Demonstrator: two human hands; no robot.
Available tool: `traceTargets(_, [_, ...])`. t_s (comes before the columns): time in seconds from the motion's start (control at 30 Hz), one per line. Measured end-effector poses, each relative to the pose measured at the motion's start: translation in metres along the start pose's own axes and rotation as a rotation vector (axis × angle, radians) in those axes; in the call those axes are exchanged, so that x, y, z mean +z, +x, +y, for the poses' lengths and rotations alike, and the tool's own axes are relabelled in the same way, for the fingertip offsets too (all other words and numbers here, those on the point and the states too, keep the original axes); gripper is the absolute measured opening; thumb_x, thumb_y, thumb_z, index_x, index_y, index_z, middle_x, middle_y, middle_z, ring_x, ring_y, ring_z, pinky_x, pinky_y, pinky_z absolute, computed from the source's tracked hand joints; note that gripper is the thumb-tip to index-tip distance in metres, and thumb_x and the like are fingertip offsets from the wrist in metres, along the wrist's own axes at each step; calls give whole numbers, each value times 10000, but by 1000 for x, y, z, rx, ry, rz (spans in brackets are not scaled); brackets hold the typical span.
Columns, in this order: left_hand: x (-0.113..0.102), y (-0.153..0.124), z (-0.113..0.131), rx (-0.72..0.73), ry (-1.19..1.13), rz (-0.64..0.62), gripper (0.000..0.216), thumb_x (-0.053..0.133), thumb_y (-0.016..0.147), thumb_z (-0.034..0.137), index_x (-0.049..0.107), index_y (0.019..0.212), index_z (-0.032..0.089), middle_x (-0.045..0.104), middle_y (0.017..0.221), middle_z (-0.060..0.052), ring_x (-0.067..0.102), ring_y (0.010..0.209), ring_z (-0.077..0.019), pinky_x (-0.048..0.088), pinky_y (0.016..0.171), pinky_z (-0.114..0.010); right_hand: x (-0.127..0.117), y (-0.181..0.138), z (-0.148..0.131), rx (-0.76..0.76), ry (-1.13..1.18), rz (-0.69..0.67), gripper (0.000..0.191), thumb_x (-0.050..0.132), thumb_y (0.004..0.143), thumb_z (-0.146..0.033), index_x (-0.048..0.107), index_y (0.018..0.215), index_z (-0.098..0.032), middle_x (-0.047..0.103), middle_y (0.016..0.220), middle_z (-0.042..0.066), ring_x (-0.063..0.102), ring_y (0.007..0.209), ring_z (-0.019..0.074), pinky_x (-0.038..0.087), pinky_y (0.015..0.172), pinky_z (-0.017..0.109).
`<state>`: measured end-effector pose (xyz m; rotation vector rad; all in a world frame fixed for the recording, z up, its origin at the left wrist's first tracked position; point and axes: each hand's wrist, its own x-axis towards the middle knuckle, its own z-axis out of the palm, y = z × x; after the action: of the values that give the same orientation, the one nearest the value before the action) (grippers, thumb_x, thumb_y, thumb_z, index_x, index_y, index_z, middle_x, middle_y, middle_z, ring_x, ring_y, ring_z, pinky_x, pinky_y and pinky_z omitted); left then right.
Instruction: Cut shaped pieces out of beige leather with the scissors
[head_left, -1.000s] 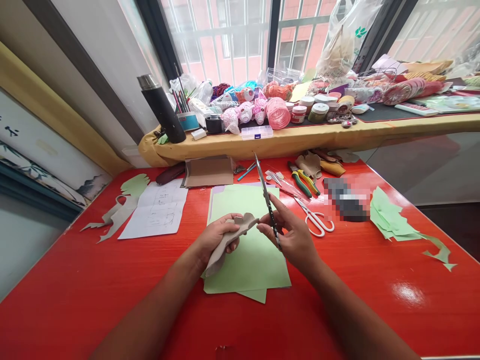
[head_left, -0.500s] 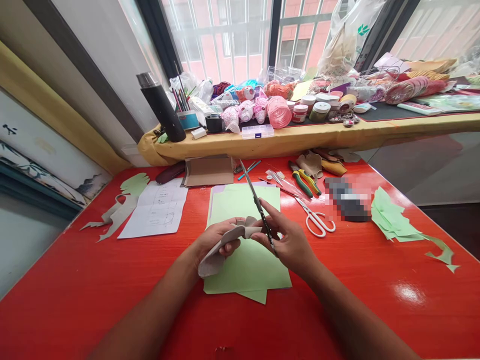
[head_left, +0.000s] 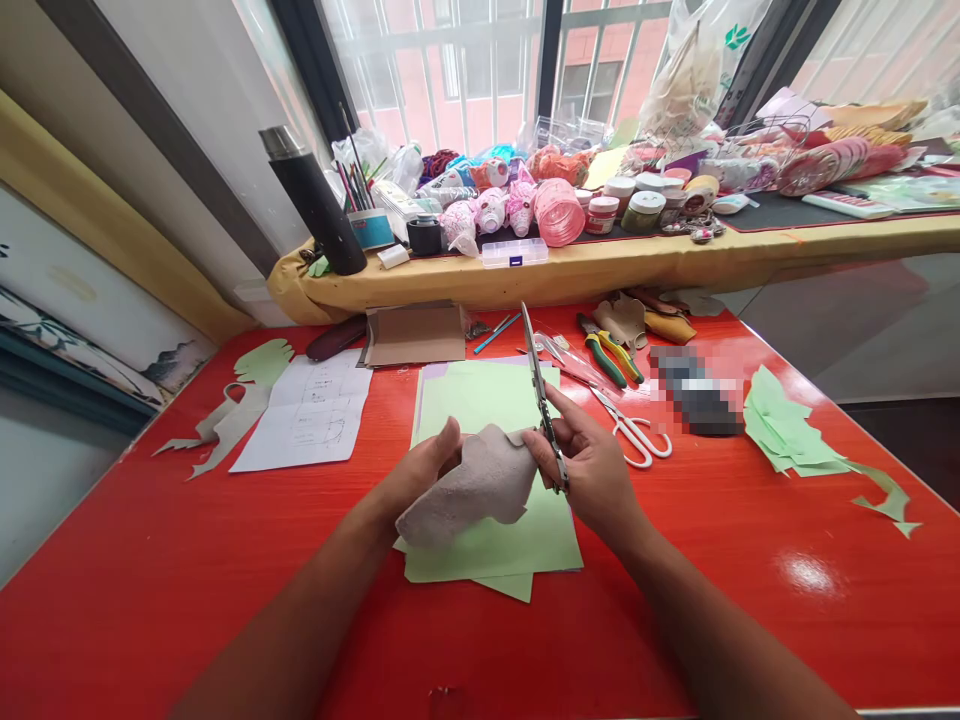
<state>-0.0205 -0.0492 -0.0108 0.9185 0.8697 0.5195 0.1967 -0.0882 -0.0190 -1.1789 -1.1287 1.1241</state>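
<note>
A piece of grey, soft-looking leather (head_left: pixel 472 485) with a curved, irregular outline hangs between my hands, its broad face toward me. My left hand (head_left: pixel 427 465) grips it from behind at the left, thumb up; most of its fingers are hidden by the leather. My right hand (head_left: pixel 589 460) holds a slim pair of scissors (head_left: pixel 538 375), blades pointing up and away. With thumb and fingers, the same hand also pinches the leather's right edge. Below both hands lies a stack of light green paper sheets (head_left: pixel 495 555).
White-handled scissors (head_left: pixel 641 440) and green-yellow pliers (head_left: pixel 609 355) lie to the right. Green paper scraps (head_left: pixel 787 425) are farther right. A drawn-on white sheet (head_left: pixel 300 415), grey offcuts (head_left: pixel 232 420) and brown card (head_left: pixel 416 335) sit left and behind. A crowded windowsill (head_left: pixel 450 285) borders the back.
The leather, folded and edge-on before, is now spread with its flat face toward me. My right hand and the scissors have shifted slightly right, the blades turned more upright.
</note>
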Motion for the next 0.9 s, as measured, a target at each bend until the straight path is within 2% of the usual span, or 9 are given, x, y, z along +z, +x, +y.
traceTargets(0.07, [-1,-2,2,29,151,-30,630,875,734,727,808,953,140,747,839,-86,647,728,-210,466,637,-294,1,0,0,1,-5,-3,842,792,924,-404,518,1655,-89,410,603,-124,458,487,140,379,476,288])
traceTargets(0.13, [1,-2,3,47,225,-14,525,901,755,633,820,953,154,766,869,-80,659,755,-212,467,662,-292,2,0,0,5,-14,-16,838,793,928,-422,527,1647,-84,440,599,-118,474,479,142,396,469,290])
traceTargets(0.3, [2,3,-1,174,171,135,468,862,806,594,811,1021,182,770,914,-70,651,756,-200,487,680,-298,-4,2,-4,-11,-47,38,835,821,930,-466,551,1638,-116,517,574,-102,523,493,161,454,479,300])
traceTargets(0.43, [-7,7,-2,269,154,306,430,783,881,613,784,1017,204,726,858,-36,608,713,-182,470,650,-293,-14,4,-9,-33,-72,100,882,867,909,-470,527,1668,-177,710,751,-17,529,457,137,473,441,301])
traceTargets(0.53, [-16,9,0,365,221,420,404,720,942,609,747,905,208,714,879,-34,615,798,-197,467,711,-299,-16,2,-7,-66,-82,35,815,866,922,-470,577,1634,-200,705,750,-16,475,445,123,448,419,289])
traceTargets(0.63, [-23,11,0,444,236,519,376,722,954,553,694,807,207,696,880,-30,615,867,-206,461,765,-300,-11,-4,-1,-130,-164,-97,785,870,933,-457,587,1627,-222,715,800,-3,533,524,148,490,480,294])
traceTargets(0.73, [-29,13,0,483,176,556,299,741,950,510,703,896,218,689,881,-16,609,838,-189,458,755,-292,-4,-9,10,-210,-344,-237,771,828,970,-471,561,1646,-214,735,804,0,590,584,166,540,573,292])
traceTargets(0.8, [-30,14,-1,499,127,556,274,760,944,496,698,981,231,689,873,-2,601,789,-173,454,720,-283,-2,-12,18,-271,-498,-248,747,800,983,-506,579,1636,-219,741,814,1,574,566,159,534,570,274])
traceTargets(0.9, [-30,14,-1,526,88,557,260,781,934,471,694,993,234,696,863,6,605,766,-165,464,705,-276,-1,-13,30,-319,-713,-265,741,763,993,-551,584,1636,-228,733,780,-2,579,559,175,529,566,276])
